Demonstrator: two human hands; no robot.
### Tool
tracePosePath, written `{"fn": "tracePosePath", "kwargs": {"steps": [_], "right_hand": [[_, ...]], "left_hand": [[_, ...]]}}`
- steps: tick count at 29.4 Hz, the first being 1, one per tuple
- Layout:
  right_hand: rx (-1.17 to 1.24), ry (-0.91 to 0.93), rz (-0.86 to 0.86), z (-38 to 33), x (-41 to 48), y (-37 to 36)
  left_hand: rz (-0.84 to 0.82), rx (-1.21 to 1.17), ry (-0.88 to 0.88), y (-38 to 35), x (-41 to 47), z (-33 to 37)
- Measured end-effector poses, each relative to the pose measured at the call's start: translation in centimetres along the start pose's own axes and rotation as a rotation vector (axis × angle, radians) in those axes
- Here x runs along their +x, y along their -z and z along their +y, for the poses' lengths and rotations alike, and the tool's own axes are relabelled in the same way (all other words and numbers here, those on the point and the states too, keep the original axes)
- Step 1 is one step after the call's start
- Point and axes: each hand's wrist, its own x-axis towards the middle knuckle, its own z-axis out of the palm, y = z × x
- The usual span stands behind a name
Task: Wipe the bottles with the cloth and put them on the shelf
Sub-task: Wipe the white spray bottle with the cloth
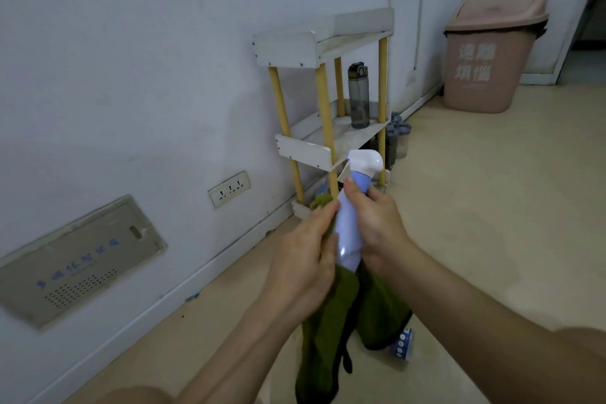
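Lilac spray bottle [349,233] upright, olive cloth [331,321] apparently wrapping it

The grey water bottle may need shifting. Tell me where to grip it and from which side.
Grip the grey water bottle round its straight body, below the lid, from the room side of the shelf, between the front yellow posts. It stands upright on the middle tier, so a side grip probably holds steadiest.
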Motion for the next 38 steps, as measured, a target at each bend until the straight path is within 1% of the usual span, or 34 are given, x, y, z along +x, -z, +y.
{"fn": "tracePosePath", "kwargs": {"steps": [2,3,5,6,8,10,12,13,14,15,16,17,18,20,22,24,26,27,29,30,31,33,34,35,37,38], "right_hand": [[-0.007,0.016,-0.041,-1.0,-0.6,-0.3],[-0.033,0.041,-0.078,-1.5,-1.2,-0.5],[-0.126,0.085,-0.135,-1.9,-2.8,-1.2],[-0.156,0.088,-0.15,-2.0,-3.5,-1.4],[-0.136,0.052,-0.183,-2.0,-4.7,-1.6],[-0.038,-0.013,-0.267,-2.0,-5.5,-1.5],[0.03,-0.036,-0.307,-2.0,-6.2,-1.5],[-0.023,0.0,-0.295,-2.0,-6.6,-1.5],[-0.14,0.072,-0.271,-1.9,-6.9,-1.4],[-0.279,0.145,-0.258,-1.7,-6.9,-1.1],[-0.403,0.187,-0.279,-1.5,-6.9,-0.7],[-0.47,0.169,-0.338,-1.5,-7.0,-0.5],[-0.5,0.097,-0.429,-1.5,-7.4,-0.6],[-0.506,-0.066,-0.586,-1.0,-8.1,-1.0],[-0.465,-0.13,-0.667,-0.1,-8.6,-1.3],[-0.309,-0.201,-0.7,0.5,-9.0,-1.3],[-0.242,-0.264,-0.692,0.7,-9.4,-0.7],[-0.254,-0.278,-0.698,0.7,-9.4,-0.5],[-0.345,-0.272,-0.635,0.6,-9.5,-0.3],[-0.354,-0.25,-0.583,0.6,-9.3,0.0],[-0.291,-0.232,-0.535,1.0,-8.9,0.4],[-0.174,-0.153,-0.433,0.9,-9.2,0.9],[-0.153,-0.104,-0.414,0.9,-9.9,0.6],[-0.196,-0.036,-0.417,1.3,-10.6,-0.2],[-0.364,0.138,-0.44,2.7,-13.0,-2.2],[-0.436,0.232,-0.48,4.0,-13.9,-3.3]], "left_hand": [[-0.073,0.024,-0.001,1.2,0.0,0.6],[-0.095,-0.018,0.028,1.6,0.0,0.8],[-0.127,-0.183,0.127,2.6,0.1,0.7],[-0.147,-0.255,0.175,3.0,0.1,0.5],[-0.17,-0.339,0.223,3.6,-0.1,0.3],[-0.1,-0.4,0.28,4.0,-0.4,0.2],[0.042,-0.469,0.388,4.5,-0.8,-0.1],[0.111,-0.511,0.444,5.0,-1.2,-0.3],[0.155,-0.57,0.486,5.6,-1.6,-0.6],[0.162,-0.639,0.508,6.3,-2.2,-0.8],[0.151,-0.714,0.514,7.0,-2.9,-1.1],[0.135,-0.789,0.514,7.7,-3.6,-1.1],[0.114,-0.858,0.516,8.4,-4.3,-1.2],[0.045,-0.963,0.527,9.6,-5.3,-1.0],[-0.008,-1.004,0.531,10.3,-5.8,-0.8],[-0.011,-1.02,0.524,10.7,-6.1,-0.7],[0.006,-0.987,0.537,11.2,-6.3,-0.4],[0.025,-0.923,0.543,11.3,-6.4,-0.2],[0.119,-0.715,0.572,11.6,-6.1,-0.1],[0.18,-0.608,0.601,11.8,-6.0,-0.5],[0.253,-0.534,0.618,11.8,-5.8,-1.4],[0.384,-0.517,0.639,11.6,-5.7,-3.2],[0.408,-0.538,0.645,11.2,-5.7,-3.7],[0.415,-0.572,0.654,10.4,-5.6,-3.9],[0.413,-0.614,0.639,8.0,-4.9,-2.9],[0.418,-0.581,0.611,7.0,-4.8,-2.0]]}}
